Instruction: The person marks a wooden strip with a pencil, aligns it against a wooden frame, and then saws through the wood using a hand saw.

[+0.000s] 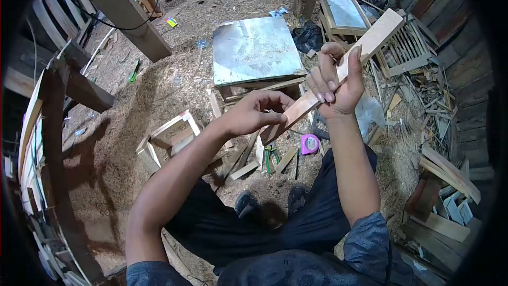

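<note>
A long flat wooden strip (380,33) slants up to the right in front of me, its lower end above the floor near my knees. My left hand (256,114) is closed round that lower end, thumb on the near face. Higher up, my right hand (339,82) wraps its fingers over the strip with the palm turned towards me. Below the strip lie a pink tape measure (309,144), green-handled pliers (272,158) and short wood offcuts (245,170).
Ahead stands a low table with a worn pale top (256,50). A small wooden frame (170,133) sits left of my knees. Wooden posts (119,10) rise at left and back. Scrap wood (450,175) is piled at right, and sawdust covers the floor.
</note>
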The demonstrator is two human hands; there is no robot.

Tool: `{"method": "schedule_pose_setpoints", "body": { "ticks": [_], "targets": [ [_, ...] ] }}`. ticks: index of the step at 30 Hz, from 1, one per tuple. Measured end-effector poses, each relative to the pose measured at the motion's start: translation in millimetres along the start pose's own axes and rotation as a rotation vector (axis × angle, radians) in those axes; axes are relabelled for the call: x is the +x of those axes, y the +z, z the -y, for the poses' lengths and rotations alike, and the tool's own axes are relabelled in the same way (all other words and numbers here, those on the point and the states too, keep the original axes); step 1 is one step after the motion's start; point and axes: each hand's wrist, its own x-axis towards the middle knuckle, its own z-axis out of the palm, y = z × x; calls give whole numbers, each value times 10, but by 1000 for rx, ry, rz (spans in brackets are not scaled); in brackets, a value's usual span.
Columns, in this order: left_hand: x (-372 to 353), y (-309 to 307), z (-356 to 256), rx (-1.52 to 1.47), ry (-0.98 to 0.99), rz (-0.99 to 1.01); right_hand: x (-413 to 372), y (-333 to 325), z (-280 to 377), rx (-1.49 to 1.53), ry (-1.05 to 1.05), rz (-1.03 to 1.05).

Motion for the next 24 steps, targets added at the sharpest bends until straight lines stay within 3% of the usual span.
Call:
{"method": "schedule_pose_setpoints", "body": {
  "ticks": [5, 24],
  "targets": [
    [-12, 22, 18, -30, -58, -20, -13, 49, -46, -120, -17, 35],
    [22, 53, 92, -32, -79, -23, -39, 37, -70, -63, -8, 67]
  ]
}}
